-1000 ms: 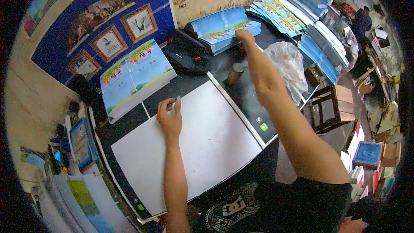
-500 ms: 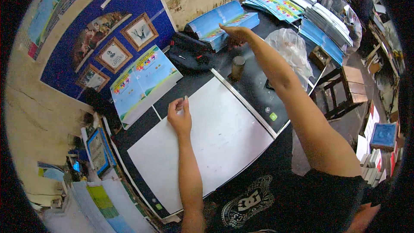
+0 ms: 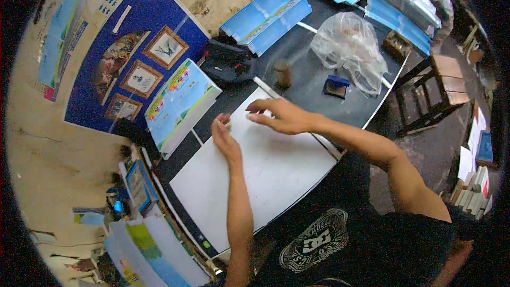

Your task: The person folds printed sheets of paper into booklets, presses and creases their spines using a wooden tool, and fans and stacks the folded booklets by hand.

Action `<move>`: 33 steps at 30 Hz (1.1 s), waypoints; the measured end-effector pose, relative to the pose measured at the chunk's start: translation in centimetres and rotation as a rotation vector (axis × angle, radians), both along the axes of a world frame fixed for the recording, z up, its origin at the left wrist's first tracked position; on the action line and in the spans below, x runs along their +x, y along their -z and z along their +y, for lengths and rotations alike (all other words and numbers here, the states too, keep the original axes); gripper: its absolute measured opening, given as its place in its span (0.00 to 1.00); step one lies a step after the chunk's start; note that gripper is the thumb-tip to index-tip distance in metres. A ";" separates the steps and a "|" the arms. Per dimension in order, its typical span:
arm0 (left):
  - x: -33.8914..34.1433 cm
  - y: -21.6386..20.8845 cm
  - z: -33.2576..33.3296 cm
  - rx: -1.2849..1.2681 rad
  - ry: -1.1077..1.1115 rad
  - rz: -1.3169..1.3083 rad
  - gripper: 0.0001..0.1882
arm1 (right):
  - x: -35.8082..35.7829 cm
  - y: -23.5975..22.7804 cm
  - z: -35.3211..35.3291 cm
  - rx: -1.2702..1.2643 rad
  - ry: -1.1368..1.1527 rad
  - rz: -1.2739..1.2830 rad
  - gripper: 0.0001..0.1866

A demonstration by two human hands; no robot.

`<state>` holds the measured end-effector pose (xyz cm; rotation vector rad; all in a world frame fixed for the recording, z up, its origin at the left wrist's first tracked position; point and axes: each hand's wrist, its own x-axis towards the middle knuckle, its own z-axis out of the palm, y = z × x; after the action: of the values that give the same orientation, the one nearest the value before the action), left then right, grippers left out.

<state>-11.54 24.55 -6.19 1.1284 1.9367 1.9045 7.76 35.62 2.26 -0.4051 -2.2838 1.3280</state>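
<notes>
My left hand hovers over the far part of a large white sheet or board, fingers loosely bent and nothing visible in them. Close by on its right is my right hand, palm down, the thumb and fingers apart with nothing seen between them. A small gap separates the two hands. Beyond my left hand lies a thick stack of printed light-blue sheets with colourful pictures.
A black bag, a folded stack of blue prints, a brownish cylinder, a small dark-blue box and a clear plastic bag sit on the black table. A wooden stool stands right.
My right hand has come back from the far blue stack to above the white sheet, near my left hand. The small dark-blue box now shows. The view has shifted slightly.
</notes>
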 end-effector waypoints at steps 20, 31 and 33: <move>-18.3 -8.3 -3.5 -0.333 -0.305 0.488 0.20 | -8.0 6.7 -3.2 -0.118 0.099 -0.032 0.17; -20.4 -3.4 -3.9 -0.371 -0.103 0.628 0.13 | -8.0 7.3 -3.6 0.010 0.073 -0.057 0.17; -19.6 -4.1 -3.1 -0.360 -0.065 0.581 0.12 | -8.0 7.7 -3.3 0.012 0.101 -0.054 0.16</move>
<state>-31.14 21.44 -2.05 1.6322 2.4965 1.2479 -0.20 32.30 -5.47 -0.5502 -2.2818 1.2674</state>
